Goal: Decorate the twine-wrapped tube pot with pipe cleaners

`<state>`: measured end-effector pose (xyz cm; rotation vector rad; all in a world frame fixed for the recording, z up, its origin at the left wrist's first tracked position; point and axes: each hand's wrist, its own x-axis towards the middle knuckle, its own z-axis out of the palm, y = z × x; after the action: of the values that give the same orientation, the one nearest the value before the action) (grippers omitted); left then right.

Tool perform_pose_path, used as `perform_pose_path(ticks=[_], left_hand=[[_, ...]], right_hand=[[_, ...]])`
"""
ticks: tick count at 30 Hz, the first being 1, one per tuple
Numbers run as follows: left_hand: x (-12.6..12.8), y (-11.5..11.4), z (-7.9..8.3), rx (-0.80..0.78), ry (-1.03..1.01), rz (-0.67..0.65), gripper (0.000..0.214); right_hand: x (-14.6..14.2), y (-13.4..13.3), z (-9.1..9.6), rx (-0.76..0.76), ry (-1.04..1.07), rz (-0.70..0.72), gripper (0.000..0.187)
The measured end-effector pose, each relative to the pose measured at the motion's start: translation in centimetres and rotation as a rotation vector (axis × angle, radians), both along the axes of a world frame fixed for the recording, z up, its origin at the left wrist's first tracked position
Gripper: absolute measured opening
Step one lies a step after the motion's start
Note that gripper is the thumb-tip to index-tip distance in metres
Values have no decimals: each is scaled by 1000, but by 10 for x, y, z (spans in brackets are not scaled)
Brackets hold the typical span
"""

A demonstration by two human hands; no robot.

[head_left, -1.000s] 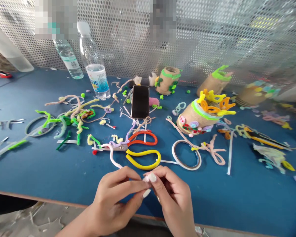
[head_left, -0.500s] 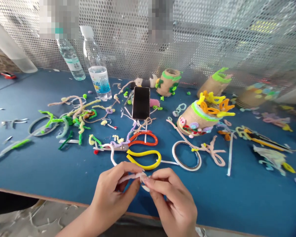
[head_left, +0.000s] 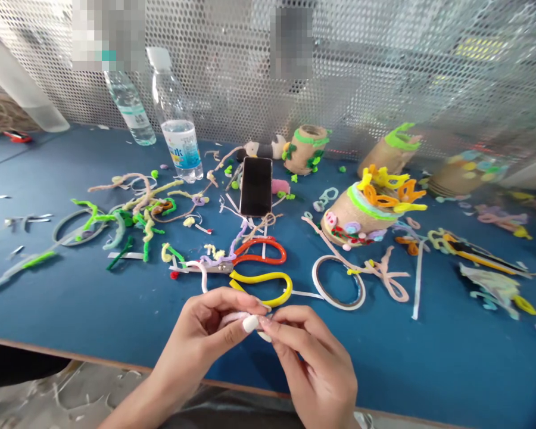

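Near the table's front edge, my left hand [head_left: 214,333] is closed on a pale pink pipe cleaner [head_left: 234,317], pinching it between thumb and fingers. My right hand [head_left: 315,351] meets it there, its fingertips pressed together at the pipe cleaner's end. That end is mostly hidden by the fingers. Just beyond my hands lie scissors with one red and one yellow handle [head_left: 290,291]. A roll of white tape [head_left: 316,285] rests flat to the right of them. Farther right stands a twine-wrapped jar [head_left: 339,215] with yellow and orange pipe-cleaner loops on top.
A black phone [head_left: 256,186] lies mid-table. Two water bottles [head_left: 181,146] stand at the back left, before a perforated metal screen [head_left: 223,77]. Green and pastel pipe-cleaner scraps [head_left: 145,217] are scattered left. Other wrapped jars [head_left: 306,152] stand behind; a craft knife [head_left: 477,250] lies right.
My left thumb has moved up over the pipe cleaner, and the left fingers have closed more around it. My right hand stays nearly in place.
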<state>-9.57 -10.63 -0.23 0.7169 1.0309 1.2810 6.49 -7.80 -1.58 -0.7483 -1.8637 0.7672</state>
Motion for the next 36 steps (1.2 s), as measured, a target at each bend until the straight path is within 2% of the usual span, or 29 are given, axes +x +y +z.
perform_pose_path(ticks=[4, 7, 12, 15, 19, 24, 31, 36], left_hand=[[3, 1, -1, 27, -48, -3, 7], [2, 2, -2, 50, 21, 8, 10], [3, 1, 1, 73, 261, 84, 13], [5, 0, 6, 73, 332, 59, 11], [6, 0, 7, 23, 249, -18, 19], [5, 4, -1, -104, 79, 23, 19], [2, 3, 2, -82, 82, -21, 22], [4, 2, 3, 13, 200, -19, 16]], right_hand=[[-2, 1, 5, -197, 78, 9, 21], [-2, 0, 7, -228, 102, -11, 19], [-1, -3, 7, -136, 56, -70, 19], [-1, -5, 6, -71, 41, -106, 20], [-1, -5, 4, 9, 48, -104, 25], [0, -1, 3, 68, 54, -35, 28], [-1, -2, 4, -78, 46, -86, 23], [-4, -4, 5, -240, 89, -166, 15]])
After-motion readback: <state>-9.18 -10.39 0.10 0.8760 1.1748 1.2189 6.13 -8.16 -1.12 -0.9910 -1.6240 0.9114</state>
